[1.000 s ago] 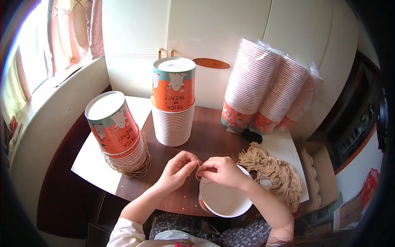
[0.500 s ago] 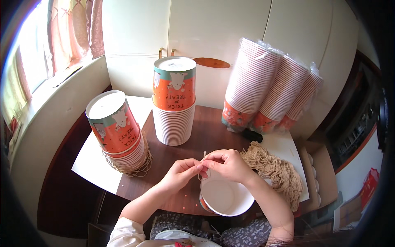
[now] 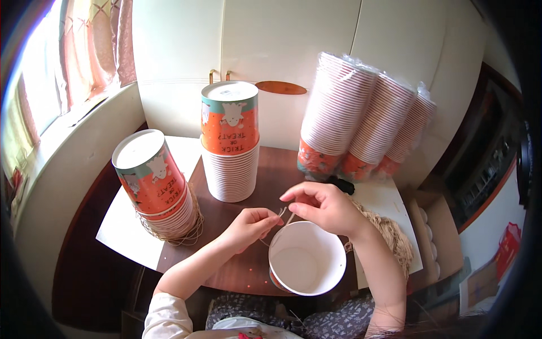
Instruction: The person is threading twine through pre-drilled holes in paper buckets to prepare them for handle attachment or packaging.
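Observation:
A white-lined paper bucket (image 3: 307,260) stands mouth up at the table's near edge, with a small hole by its right rim. A thin beige cord (image 3: 287,224) rises from the bucket's upper left rim. Its upper part is pinched between the thumb and forefinger of my left hand (image 3: 253,227), just left of the bucket. Over the far rim hovers my right hand (image 3: 327,208), thumb and forefinger apart, beside the cord's upper ends. Partly behind my right forearm lies a bundle of beige cords (image 3: 389,234).
An upside-down bucket stack (image 3: 230,175) stands mid-table; another stack (image 3: 155,175), ringed by loose cords, stands at left. Plastic-wrapped bucket stacks (image 3: 339,107) lean at the back right before a white cabinet (image 3: 288,34). A cardboard box (image 3: 446,243) sits right of the table.
My right hand has let go of the cord and moved up and away from my left hand. The left hand still pinches the cord. The whole view has shifted slightly.

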The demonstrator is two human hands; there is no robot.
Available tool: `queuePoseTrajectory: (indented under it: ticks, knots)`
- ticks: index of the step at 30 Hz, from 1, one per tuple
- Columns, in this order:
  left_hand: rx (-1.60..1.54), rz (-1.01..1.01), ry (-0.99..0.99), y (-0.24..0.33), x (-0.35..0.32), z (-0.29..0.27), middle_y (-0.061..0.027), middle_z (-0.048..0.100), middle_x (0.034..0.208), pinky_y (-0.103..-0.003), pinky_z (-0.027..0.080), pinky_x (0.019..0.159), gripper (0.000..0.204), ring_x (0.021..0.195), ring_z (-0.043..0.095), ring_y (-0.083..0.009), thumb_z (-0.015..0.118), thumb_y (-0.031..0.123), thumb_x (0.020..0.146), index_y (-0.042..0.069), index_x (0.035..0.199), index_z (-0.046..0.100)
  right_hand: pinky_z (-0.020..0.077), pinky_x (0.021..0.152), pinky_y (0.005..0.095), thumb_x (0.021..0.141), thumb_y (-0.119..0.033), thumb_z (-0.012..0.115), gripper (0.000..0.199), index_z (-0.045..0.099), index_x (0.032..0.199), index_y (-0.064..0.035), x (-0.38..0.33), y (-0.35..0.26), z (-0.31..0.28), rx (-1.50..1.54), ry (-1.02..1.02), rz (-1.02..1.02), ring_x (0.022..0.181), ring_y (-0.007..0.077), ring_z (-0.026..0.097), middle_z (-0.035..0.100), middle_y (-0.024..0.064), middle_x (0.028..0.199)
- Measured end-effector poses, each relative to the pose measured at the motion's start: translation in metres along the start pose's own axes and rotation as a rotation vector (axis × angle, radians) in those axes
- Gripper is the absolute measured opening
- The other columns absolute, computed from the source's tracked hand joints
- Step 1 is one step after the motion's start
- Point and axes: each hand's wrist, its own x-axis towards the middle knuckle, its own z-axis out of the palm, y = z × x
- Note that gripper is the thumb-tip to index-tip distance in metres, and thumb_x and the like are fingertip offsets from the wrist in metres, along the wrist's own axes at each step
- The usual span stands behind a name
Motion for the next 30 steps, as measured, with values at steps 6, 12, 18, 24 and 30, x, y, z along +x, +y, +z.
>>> queuePoseTrajectory:
  ticks: [6,12,18,24,30]
  knots:
    - [0.023,-0.054,-0.164,0.0,-0.003,0.004,0.0009,0.052,0.069,-0.019,0.037,0.058,0.018,0.061,0.042,-0.0038,0.048,0.011,0.087,0.0,0.092,0.06,0.0454,0.064,0.0237,0.082,-0.011,0.057,0.015,0.061,0.094,-0.0021,0.045,0.026,0.009,-0.156,0.101,-0.083,0.072,0.0072,0.055,0.062,0.0017,0.08]
    - [-0.085,-0.07,-0.085,-0.01,-0.012,-0.009,-0.0017,0.056,0.073,-0.02,0.039,0.059,0.023,0.059,0.042,-0.0046,0.046,0.016,0.091,-0.002,0.094,0.059,0.0469,0.07,0.0355,0.08,-0.016,0.057,0.019,0.06,0.096,-0.0072,0.07,0.071,0.04,-0.795,0.227,-0.395,0.083,0.0279,0.059,0.061,0.0068,0.095]
    - [-0.213,-0.121,-0.052,-0.018,-0.014,-0.008,-0.0025,0.058,0.078,-0.022,0.044,0.064,0.027,0.062,0.044,-0.0049,0.044,0.021,0.092,-0.002,0.095,0.059,0.0476,0.078,0.0336,0.075,-0.031,0.067,0.04,0.059,0.104,-0.0049,0.008,0.052,0.024,-0.38,-0.171,-0.058,0.09,0.0222,0.06,0.061,0.0119,0.099]
    - [-0.231,-0.087,-0.118,-0.023,-0.016,-0.012,-0.0049,0.061,0.083,-0.023,0.045,0.072,0.025,0.076,0.055,-0.0082,0.045,0.022,0.092,0.0,0.092,0.058,0.0486,0.063,0.0305,0.074,-0.019,0.066,0.021,0.063,0.087,-0.0037,-0.006,0.06,0.036,-0.448,-0.048,-0.087,0.071,0.0225,0.061,0.062,0.0107,0.081]
    - [-0.236,-0.056,-0.122,-0.024,-0.018,-0.015,-0.0059,0.062,0.083,-0.024,0.046,0.074,0.024,0.079,0.057,-0.0098,0.045,0.021,0.092,0.001,0.092,0.057,0.0453,0.057,0.0373,0.075,-0.018,0.062,0.015,0.058,0.07,-0.0043,-0.02,0.044,0.05,-0.519,0.131,-0.12,0.064,0.027,0.057,0.056,0.0102,0.067]
